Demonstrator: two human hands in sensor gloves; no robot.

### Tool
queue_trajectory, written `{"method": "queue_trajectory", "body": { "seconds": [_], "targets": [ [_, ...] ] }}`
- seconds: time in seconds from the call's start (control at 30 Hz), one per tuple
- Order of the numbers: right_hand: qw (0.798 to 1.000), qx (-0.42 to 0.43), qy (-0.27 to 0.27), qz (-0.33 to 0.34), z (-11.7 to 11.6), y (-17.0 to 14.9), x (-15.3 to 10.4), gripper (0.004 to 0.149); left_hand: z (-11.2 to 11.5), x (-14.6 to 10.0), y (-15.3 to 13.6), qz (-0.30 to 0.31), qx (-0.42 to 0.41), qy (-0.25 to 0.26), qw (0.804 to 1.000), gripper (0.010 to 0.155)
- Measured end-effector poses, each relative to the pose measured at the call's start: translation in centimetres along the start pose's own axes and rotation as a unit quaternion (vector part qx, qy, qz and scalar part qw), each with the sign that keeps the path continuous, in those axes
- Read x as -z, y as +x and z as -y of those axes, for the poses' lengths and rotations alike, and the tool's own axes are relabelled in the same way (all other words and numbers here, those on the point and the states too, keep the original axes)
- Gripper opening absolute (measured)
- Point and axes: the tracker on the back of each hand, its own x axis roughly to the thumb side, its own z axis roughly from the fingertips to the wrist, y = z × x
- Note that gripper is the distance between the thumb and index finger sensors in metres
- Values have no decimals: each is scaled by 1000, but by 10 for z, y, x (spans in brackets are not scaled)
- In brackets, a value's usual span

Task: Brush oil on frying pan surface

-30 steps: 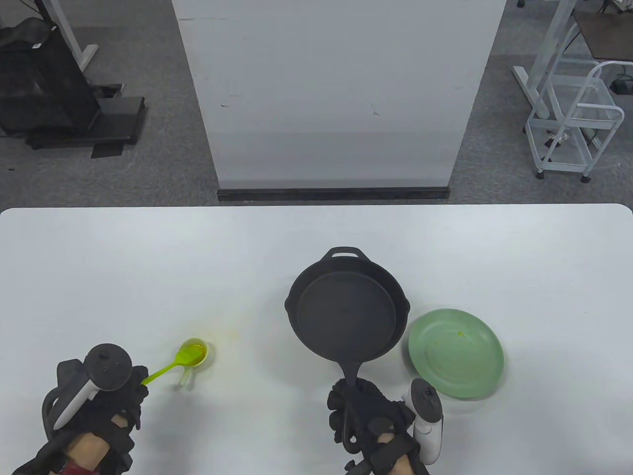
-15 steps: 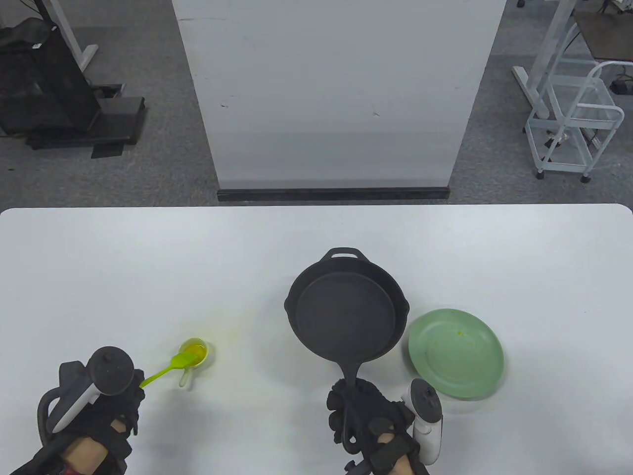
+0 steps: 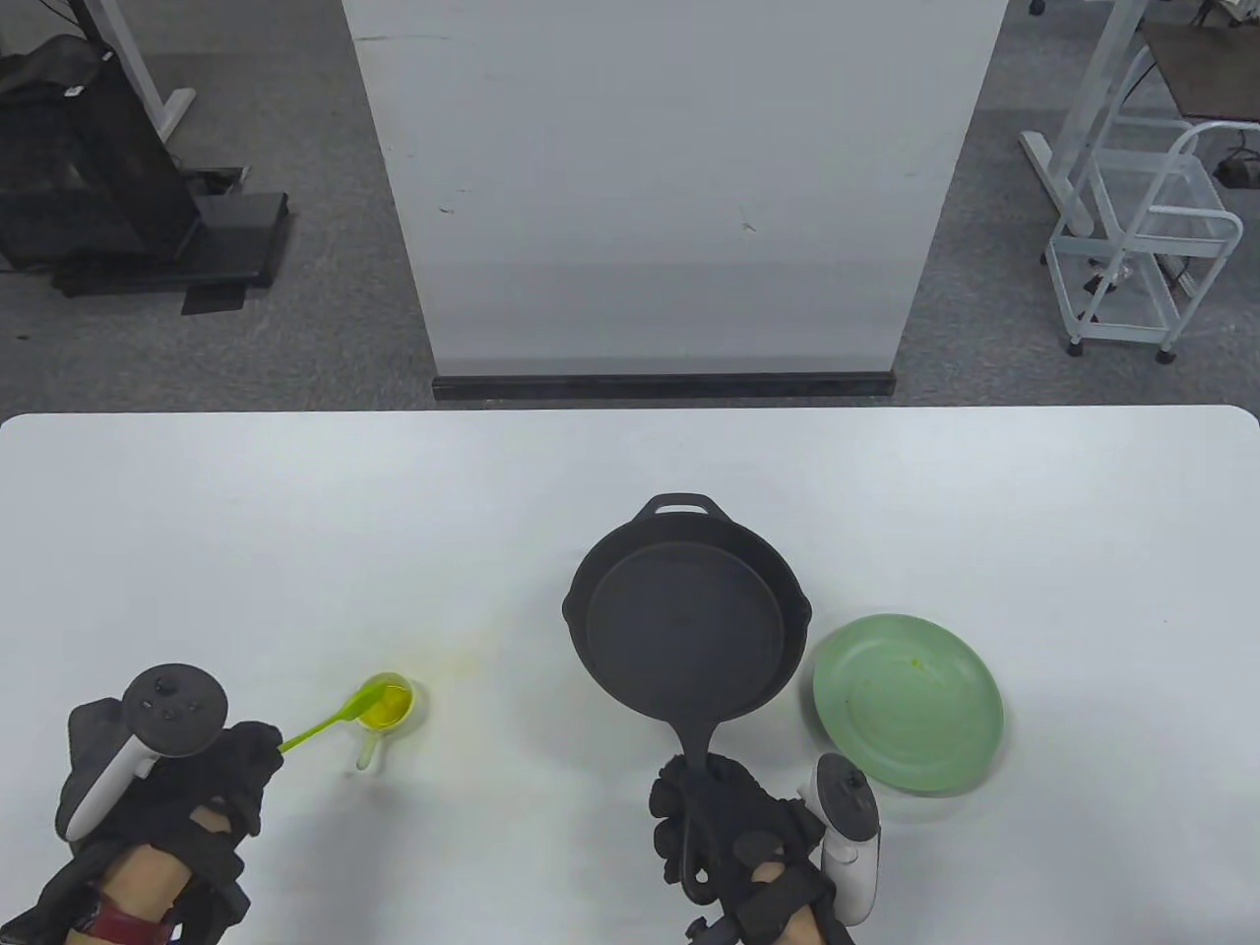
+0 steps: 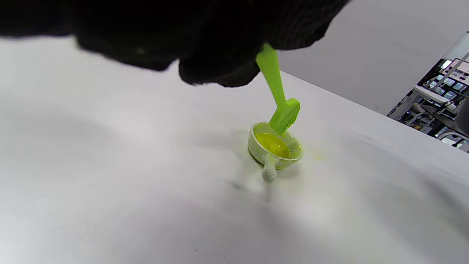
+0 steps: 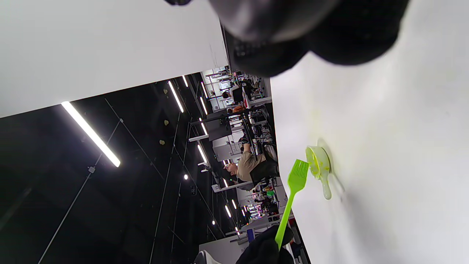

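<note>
- White and broad, the bench [image 3: 295,512] carries everything; behind it stand a pale upright panel and grey carpet, with a wire cart at the far right.
- At the near left sits a small cup [image 3: 386,707] of yellow oil, with faint yellow smears on the bench just beside it.
- Wrapped around the handle end of a green brush [image 3: 330,722], the left hand [image 3: 172,778] grips it closed.
- In the left wrist view the brush head [image 4: 285,115] hangs at the cup's [image 4: 275,148] rim, just above the oil; whether the bristles touch the liquid I cannot tell.
- Near the middle of the bench, right of the cup and well apart from it, rests the black frying pan [image 3: 687,620], its long handle pointing toward the near edge.
- Closed around that handle, the right hand [image 3: 733,842] grips the pan and seems to steady it.
- A green plate [image 3: 908,704] lies just beside the pan on its right, bearing a small yellow speck.
- Judged from this, the step in hand is loading the brush with oil; the pan's inside looks dull and dry, so brushing is not yet begun.
- Next, the brush needs to travel rightward to the pan with its head held level enough not to drip across the bench.
- Then the bristles should sweep over the pan's floor while the right hand keeps the handle firm.
</note>
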Motion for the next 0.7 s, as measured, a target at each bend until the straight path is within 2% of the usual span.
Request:
{"method": "queue_trajectory", "body": {
  "seconds": [0.17, 0.27, 0.53, 0.7],
  "targets": [
    [1000, 2, -2, 0, 1, 0, 0, 55, 2, 16, -19, -31, -97, -65, 993, 50],
    [1000, 2, -1, -1, 1, 1, 0, 55, 5, 21, -29, -45, -115, -88, 988, 50],
    [1000, 3, -1, 0, 0, 1, 0, 55, -1, 20, -36, -69, -107, -95, 987, 50],
    [1000, 2, 1, -1, 0, 1, 0, 55, -5, 16, -33, -71, -92, -75, 990, 50]
  ]
}}
